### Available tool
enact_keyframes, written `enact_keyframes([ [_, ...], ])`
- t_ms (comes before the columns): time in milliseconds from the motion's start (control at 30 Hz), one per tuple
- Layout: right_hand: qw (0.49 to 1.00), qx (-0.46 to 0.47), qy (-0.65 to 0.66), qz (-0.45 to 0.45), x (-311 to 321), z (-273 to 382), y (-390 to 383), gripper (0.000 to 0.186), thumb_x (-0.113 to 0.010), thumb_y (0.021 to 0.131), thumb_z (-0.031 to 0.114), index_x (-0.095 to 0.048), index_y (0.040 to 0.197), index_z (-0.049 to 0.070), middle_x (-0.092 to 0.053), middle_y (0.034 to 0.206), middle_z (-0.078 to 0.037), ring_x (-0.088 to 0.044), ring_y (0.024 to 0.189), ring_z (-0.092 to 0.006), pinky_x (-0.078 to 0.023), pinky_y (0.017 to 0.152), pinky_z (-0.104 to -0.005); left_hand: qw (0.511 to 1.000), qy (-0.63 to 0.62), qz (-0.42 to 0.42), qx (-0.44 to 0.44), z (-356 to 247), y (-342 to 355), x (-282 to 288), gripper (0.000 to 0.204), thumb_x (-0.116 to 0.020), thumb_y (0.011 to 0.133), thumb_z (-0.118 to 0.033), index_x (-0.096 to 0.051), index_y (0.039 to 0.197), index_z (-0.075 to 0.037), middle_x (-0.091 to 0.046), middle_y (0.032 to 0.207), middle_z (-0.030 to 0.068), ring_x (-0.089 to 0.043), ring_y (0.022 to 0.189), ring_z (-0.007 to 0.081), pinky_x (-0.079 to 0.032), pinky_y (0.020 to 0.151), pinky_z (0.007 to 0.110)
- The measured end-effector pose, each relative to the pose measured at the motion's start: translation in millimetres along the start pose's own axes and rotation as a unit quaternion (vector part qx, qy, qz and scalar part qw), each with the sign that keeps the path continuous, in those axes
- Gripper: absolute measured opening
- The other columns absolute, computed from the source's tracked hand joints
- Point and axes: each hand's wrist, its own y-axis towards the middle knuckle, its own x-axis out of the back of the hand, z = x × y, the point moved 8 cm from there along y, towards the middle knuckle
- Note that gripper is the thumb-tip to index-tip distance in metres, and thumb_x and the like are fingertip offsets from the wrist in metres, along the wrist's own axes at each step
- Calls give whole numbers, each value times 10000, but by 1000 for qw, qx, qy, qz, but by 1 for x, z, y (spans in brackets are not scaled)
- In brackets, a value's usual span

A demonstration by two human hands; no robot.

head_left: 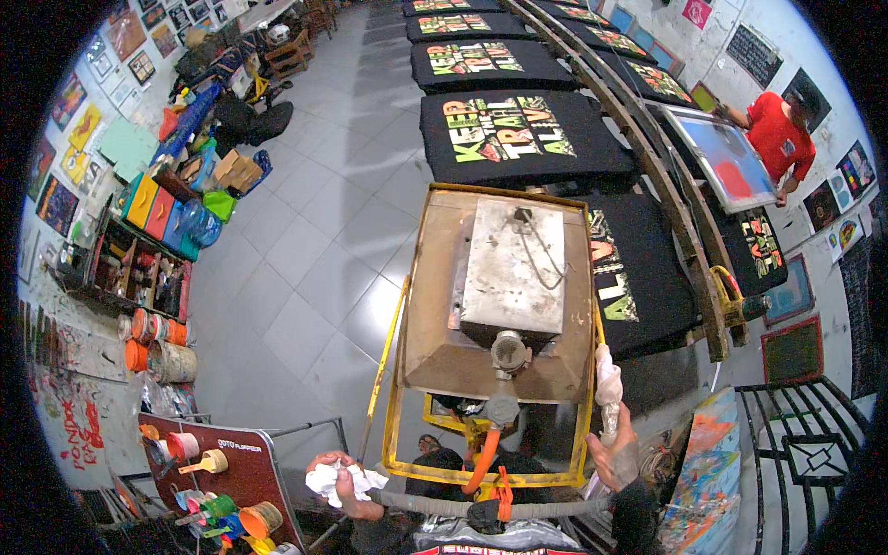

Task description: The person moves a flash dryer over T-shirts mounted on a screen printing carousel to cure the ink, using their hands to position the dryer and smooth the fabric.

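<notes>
My left hand (353,492) is closed on a crumpled white cloth or tissue (333,481), in front of the wheeled machine. At the machine's right side, my right hand (614,457) has its thumb and fingers apart. The lower end of a handle wrapped in pale cloth (608,388) lies between them; whether it touches the palm I cannot tell. Between my arms stands the machine, a wide brown metal hood (430,347) on a yellow frame (393,453). On top is a pale metal box (518,254) with a cable, a round fitting and an orange hose (481,462).
Black printed T-shirts (536,137) lie along a long rack with a metal rail (680,213). A person in red (782,139) holds a framed screen (721,157) at the right. Ink cups sit on a dark red board (231,458) near my left; a black metal grille (805,453) stands right.
</notes>
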Motion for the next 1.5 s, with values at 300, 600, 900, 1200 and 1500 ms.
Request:
enact_keyframes([
  [300,998,-33,47,-35,-50,43,-7,773,-713,738,147,-315,1398,89,-639,1055,-223,-636,962,-388,-503,816,-440,994,11,108,20,8,101,-23,343,-567,748,-209,-461,1026,-38,-469,877,94,-459,804,160,-401,686,283],
  [600,989,-77,121,-20,-63,118,58,699,-688,723,128,-371,1337,24,-602,1139,-221,-599,1074,-332,-451,911,-400,995,-62,70,21,22,181,-79,316,-548,747,-152,-457,1029,-41,-460,878,90,-448,809,156,-401,696,267],
  [900,990,-88,107,-27,-69,152,126,643,-692,721,123,-409,1283,-12,-614,1099,-240,-618,1030,-334,-468,881,-386,992,-52,111,17,35,247,-142,299,-539,764,-131,-471,1027,-7,-461,944,83,-456,813,163,-410,718,297],
  [1200,987,-62,118,-89,-79,157,195,661,-673,705,98,-413,1294,-51,-594,1142,-224,-589,1056,-282,-436,918,-368,981,-24,192,-20,49,293,-242,321,-583,765,-184,-492,1041,-48,-504,965,72,-508,773,144,-443,678,288],
  [1500,981,-66,165,-76,-75,158,268,619,-684,703,122,-460,1259,-33,-604,1097,-164,-574,1004,-236,-437,902,-328,962,-34,270,21,59,312,-354,252,-629,721,-54,-565,951,23,-565,872,99,-540,739,163,-452,661,285],
])
